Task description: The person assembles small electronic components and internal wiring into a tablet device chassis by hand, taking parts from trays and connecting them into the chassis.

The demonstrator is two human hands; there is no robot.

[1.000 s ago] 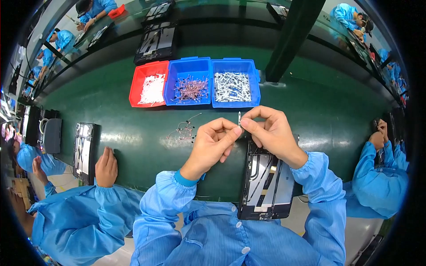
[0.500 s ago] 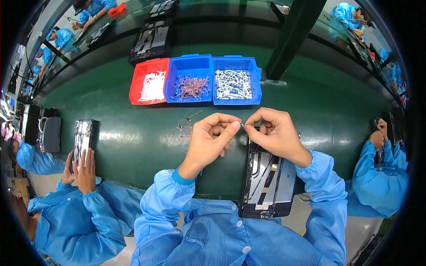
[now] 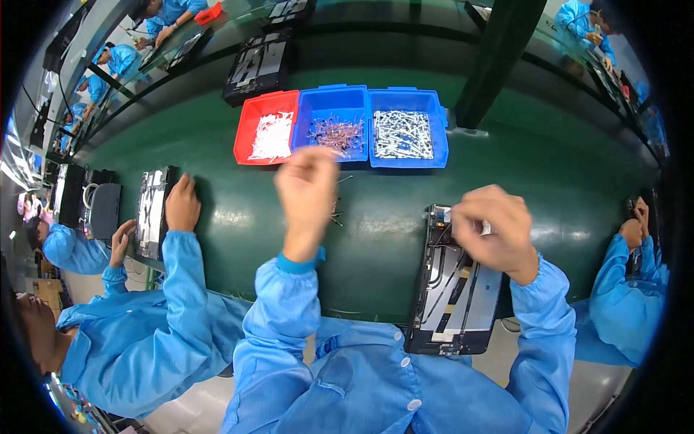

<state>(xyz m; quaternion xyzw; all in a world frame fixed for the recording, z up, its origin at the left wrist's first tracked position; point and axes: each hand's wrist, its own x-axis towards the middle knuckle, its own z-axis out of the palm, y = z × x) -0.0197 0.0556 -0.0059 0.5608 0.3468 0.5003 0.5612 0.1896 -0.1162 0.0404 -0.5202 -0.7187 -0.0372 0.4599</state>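
Note:
My left hand (image 3: 309, 194), smeared by motion, is over the bench just in front of the blue bin (image 3: 332, 101) of thin reddish wires (image 3: 337, 134). Its fingers are curled, but their grip is unclear. Blurred too, my right hand (image 3: 499, 226) hovers over the upper end of an opened flat black device (image 3: 463, 296) with cables and silvery panels. Whether those bent fingers hold anything cannot be made out. A few loose wires (image 3: 335, 211) lie beside my left hand, partly hidden by it.
A red bin (image 3: 246, 137) of white pieces and another blue bin (image 3: 439, 126) of white rod-like parts flank the wires. Another opened device (image 3: 256, 65) sits behind, near a dark post (image 3: 491, 65). To the left, a co-worker's hands touch a similar device (image 3: 153, 213).
My hands, close together before, have parted: the left moved up and left toward the bins, the right moved right and down over the device. The left co-worker's hands have spread around their device.

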